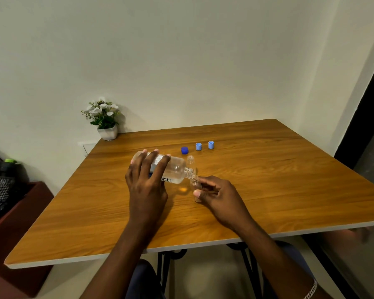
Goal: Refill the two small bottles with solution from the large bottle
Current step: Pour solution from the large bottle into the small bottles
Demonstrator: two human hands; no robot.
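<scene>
Fingers [148, 161] of your left hand [146, 190] wrap large bottle [175, 170], tipped toward 3 o'clock; right hand [218, 197] pinches small bottle [195, 185] under its mouth; likely light, slick plastic; hold mid-body.

— Where is the large bottle [175, 169]?
— Clear, labelled, uncapped, tipped on its side.
— And the small ones?
— One small clear bottle [195, 186] sits under its mouth. The other small bottle [190, 159] stands upright just behind its neck. Both are open.

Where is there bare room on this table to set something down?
Bare wood lies right of the right hand, toward the table's edge, and left of the left hand. Crowded mid-table: large bottle, held small bottle, second small bottle, three caps.
</scene>
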